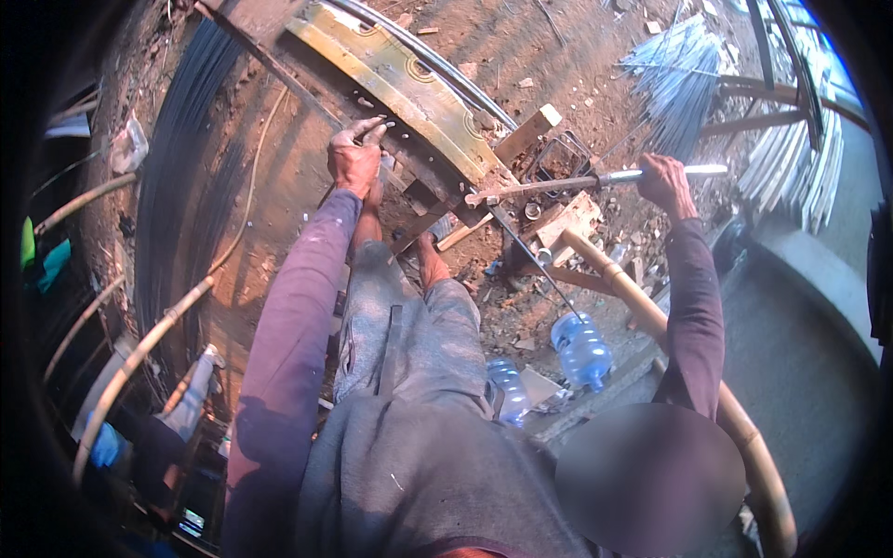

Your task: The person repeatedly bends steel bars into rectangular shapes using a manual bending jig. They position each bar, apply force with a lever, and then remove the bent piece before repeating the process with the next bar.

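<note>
A dark bundle of rods (186, 121) sweeps down the upper left of the frame. Your bench (423, 160) slants from the upper left to the centre, topped by a yellow-brown plank (395, 82). The lever (549, 186) crosses right of centre, its rusty end at the bench's lower corner; from there a thin rod (535, 253) slopes down toward a blue bottle (583, 352). Your right hand (665, 184) is wrapped around the lever's pale handle. Your left hand (357, 156) has its fingers curled in at the bench edge, left of centre; whether they pinch anything, you can't tell here. Near them are small pegs (365, 102). To judge by this, pull level and smoothly, seat the lever's end fully, and keep your left fingers clear of that corner.
</note>
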The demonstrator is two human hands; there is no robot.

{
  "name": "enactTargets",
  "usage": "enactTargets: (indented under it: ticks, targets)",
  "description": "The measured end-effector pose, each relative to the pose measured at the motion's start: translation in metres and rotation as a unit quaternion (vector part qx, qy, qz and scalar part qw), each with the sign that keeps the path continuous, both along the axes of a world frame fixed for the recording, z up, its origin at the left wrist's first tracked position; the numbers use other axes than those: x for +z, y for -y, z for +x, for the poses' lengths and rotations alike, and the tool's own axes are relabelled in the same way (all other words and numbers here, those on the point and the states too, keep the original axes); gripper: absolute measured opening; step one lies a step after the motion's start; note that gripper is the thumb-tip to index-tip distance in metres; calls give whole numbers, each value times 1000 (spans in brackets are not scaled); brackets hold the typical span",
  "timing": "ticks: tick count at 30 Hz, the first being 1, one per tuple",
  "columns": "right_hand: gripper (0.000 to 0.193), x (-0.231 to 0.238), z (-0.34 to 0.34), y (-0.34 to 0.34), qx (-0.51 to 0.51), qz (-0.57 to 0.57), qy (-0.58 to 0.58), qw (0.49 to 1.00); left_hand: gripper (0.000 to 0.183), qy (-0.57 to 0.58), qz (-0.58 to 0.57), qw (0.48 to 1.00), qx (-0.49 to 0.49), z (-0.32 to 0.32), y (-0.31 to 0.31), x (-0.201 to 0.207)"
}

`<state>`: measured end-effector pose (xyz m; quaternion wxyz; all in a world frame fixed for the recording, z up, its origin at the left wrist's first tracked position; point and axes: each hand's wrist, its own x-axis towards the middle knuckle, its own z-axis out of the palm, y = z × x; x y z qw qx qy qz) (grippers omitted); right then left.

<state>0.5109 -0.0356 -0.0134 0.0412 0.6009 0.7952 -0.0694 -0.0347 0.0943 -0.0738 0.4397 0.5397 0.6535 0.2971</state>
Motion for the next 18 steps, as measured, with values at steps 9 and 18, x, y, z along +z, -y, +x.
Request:
enactTargets:
  ticks: [9, 18]
  targets:
    - [13, -12, 9, 36, -150, -24, 102, 983, 18, 5, 52, 999, -6, -4, -2, -20]
    - [13, -27, -37, 147, -301, -96, 107, 943, 17, 14, 88, 995, -36, -5, -3, -18]
